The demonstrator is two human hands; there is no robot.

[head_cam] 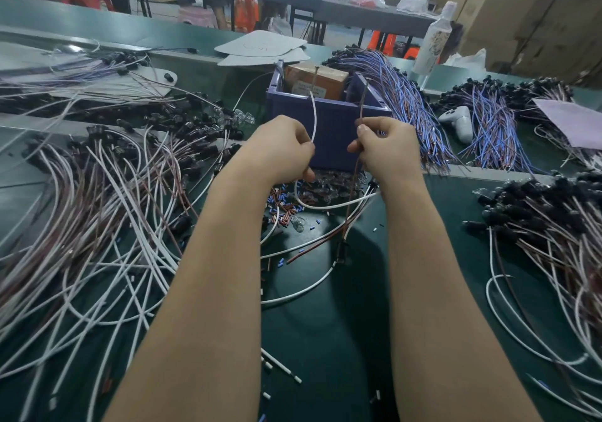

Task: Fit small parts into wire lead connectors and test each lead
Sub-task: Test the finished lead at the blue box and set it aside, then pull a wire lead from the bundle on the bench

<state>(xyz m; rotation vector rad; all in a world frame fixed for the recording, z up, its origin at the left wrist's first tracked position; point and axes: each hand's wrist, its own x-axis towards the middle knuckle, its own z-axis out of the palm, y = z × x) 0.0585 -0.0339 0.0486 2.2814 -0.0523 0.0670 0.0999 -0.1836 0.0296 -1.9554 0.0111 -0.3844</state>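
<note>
The left hand pinches a white lead and the right hand a brown lead, both leads standing roughly upright just in front of the blue bin, whose brown box carries a label too blurred to read.

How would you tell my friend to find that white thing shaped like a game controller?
Start at the blue plastic bin in the middle of the green table. Look right, past the first bundle of blue and brown wires; the controller-shaped thing lies in the gap before the next bundle. It is the only chunky, smooth white object among thin wires.
</note>
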